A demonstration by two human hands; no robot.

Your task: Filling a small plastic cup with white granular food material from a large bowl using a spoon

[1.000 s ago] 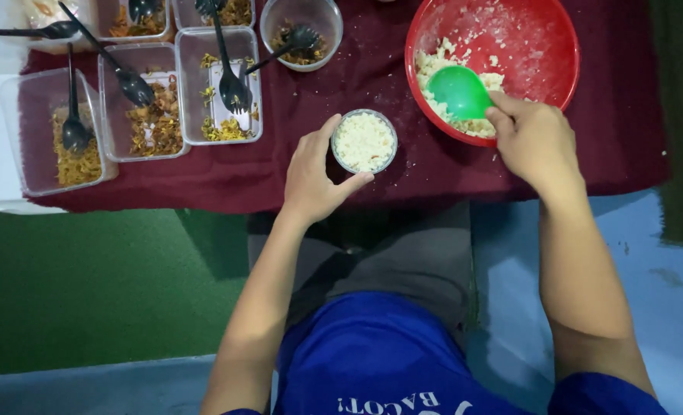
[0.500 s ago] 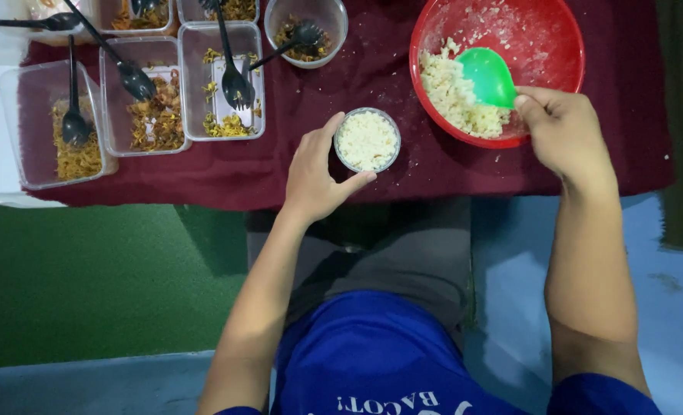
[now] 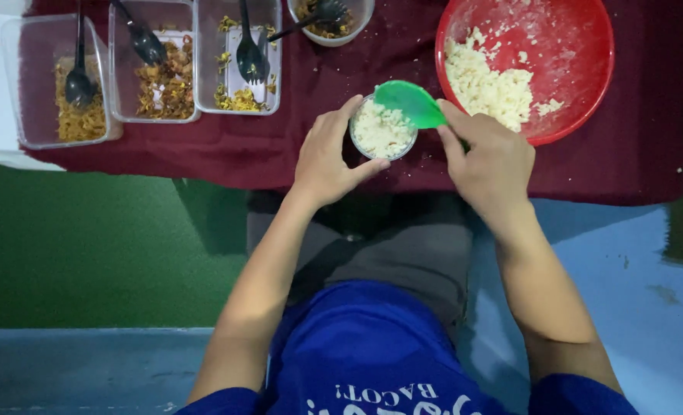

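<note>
Rice fills the small clear cup (image 3: 382, 129), which stands on the dark red cloth of the worktop (image 3: 341, 154) just beside the red bowl (image 3: 580, 100), with the left hand (image 3: 328, 157) wrapped around its side wall. It looks light and thin-walled, likely to flex if squeezed, so a gentle hold low on the wall suits it, while the sticky, clumping rice should stay put. Right hand (image 3: 486, 157) is closed on the handle of the green spoon (image 3: 411, 104), its blade resting over the cup's rim.
</note>
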